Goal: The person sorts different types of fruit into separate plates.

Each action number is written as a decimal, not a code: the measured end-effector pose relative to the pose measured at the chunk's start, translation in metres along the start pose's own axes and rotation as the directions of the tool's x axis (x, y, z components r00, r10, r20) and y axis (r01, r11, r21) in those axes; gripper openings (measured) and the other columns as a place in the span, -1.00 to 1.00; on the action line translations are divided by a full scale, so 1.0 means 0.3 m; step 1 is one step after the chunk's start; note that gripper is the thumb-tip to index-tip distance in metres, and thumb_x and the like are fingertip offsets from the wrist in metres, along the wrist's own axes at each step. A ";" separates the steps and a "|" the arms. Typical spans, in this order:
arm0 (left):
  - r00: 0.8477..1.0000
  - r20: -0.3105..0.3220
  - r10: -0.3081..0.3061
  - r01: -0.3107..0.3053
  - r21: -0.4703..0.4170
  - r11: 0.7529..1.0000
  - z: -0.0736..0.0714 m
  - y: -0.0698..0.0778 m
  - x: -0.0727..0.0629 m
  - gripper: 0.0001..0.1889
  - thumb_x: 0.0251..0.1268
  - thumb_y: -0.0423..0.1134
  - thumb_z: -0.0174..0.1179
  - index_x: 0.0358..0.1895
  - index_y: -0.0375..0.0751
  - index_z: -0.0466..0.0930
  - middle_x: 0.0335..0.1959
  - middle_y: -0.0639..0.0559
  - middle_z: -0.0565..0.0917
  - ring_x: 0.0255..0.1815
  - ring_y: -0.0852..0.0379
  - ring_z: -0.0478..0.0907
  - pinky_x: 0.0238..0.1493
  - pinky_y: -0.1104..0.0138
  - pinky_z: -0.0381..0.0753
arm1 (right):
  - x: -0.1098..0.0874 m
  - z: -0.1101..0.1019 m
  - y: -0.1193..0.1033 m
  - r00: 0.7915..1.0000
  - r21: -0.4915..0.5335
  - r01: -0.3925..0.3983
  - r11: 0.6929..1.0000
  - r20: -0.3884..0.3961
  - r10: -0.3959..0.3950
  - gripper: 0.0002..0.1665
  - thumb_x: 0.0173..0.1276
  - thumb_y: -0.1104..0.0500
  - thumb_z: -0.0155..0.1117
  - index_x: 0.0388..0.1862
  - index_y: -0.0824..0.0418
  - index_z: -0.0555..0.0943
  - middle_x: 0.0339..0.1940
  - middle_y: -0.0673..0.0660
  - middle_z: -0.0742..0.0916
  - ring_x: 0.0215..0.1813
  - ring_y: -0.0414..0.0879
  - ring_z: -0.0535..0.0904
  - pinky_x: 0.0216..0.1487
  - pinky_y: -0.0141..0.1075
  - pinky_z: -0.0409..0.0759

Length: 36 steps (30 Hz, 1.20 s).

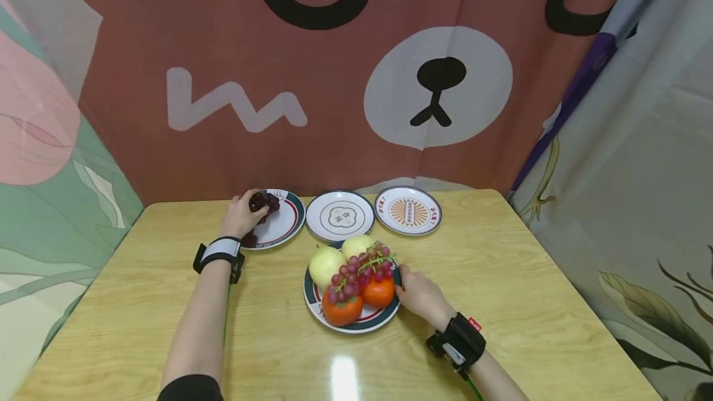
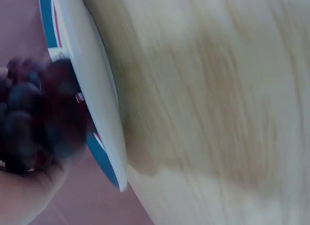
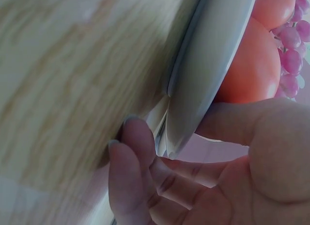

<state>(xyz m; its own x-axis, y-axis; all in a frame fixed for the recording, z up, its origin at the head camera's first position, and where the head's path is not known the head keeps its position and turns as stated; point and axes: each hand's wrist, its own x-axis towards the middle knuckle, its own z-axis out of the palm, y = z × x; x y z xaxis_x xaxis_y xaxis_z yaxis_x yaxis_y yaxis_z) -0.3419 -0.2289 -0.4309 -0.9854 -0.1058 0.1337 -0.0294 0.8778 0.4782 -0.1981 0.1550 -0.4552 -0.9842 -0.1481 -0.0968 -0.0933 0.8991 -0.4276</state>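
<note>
The near fruit plate (image 1: 364,327) is pinched by the right hand (image 1: 422,294); far left, the left hand (image 1: 241,216) grips dark grapes (image 1: 271,202) at another plate (image 1: 283,223).

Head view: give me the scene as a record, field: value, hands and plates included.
left hand: holds dark purple grape bunch at far-left round white dark-rimmed plate
right hand: grips rim of round white dark-rimmed fruit plate
fruit plate contents: two pale yellow-green round fruits, two round orange fruits, pinkish-red grape bunch
back row, rightward: round white plate with grey motif; round white plate with orange sunburst
surface: pale wood-grain table
</note>
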 end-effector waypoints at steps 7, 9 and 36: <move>1.000 0.009 -0.012 0.010 0.176 0.984 -0.037 -0.005 -0.001 -0.34 0.35 -0.07 0.08 0.44 -0.21 0.15 0.36 -0.49 0.20 0.28 -0.54 0.19 0.25 -0.24 0.26 | 0.013 -0.016 -0.019 1.000 0.000 -0.016 1.000 0.025 0.016 -0.42 0.34 0.16 0.17 0.27 0.41 0.36 -0.09 0.36 0.69 -0.35 -0.01 0.54 -0.42 -0.21 0.45; 0.999 -0.016 0.028 -0.025 0.180 0.983 -0.043 0.018 -0.008 -0.33 0.35 -0.04 0.07 0.44 -0.21 0.13 0.38 -0.48 0.16 0.34 -0.54 0.12 0.28 -0.26 0.21 | 0.013 -0.019 -0.018 0.999 -0.009 -0.020 1.000 0.025 0.020 -0.42 0.33 0.17 0.17 0.26 0.41 0.36 -0.10 0.35 0.69 -0.35 -0.01 0.54 -0.43 -0.22 0.44; 0.658 0.309 0.687 -0.738 0.082 0.670 0.169 0.547 -0.493 -0.29 0.21 -0.02 0.25 0.43 0.21 0.18 -0.09 -0.15 0.48 -0.51 0.16 0.47 -0.42 0.38 0.56 | -0.004 -0.009 -0.004 1.000 -0.024 -0.014 1.000 0.025 0.014 -0.44 0.34 0.17 0.16 0.25 0.41 0.37 -0.18 0.33 0.70 -0.43 -0.04 0.51 -0.51 -0.27 0.36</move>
<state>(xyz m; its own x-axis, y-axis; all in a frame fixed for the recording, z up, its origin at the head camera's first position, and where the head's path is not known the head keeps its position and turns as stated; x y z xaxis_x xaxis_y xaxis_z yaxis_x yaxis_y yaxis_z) -0.2096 -0.0456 -0.4162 -0.7203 0.6776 0.1481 0.6936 0.7045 0.1501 -0.1972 0.1554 -0.4521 -0.9814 -0.1453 -0.1253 -0.0832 0.9106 -0.4048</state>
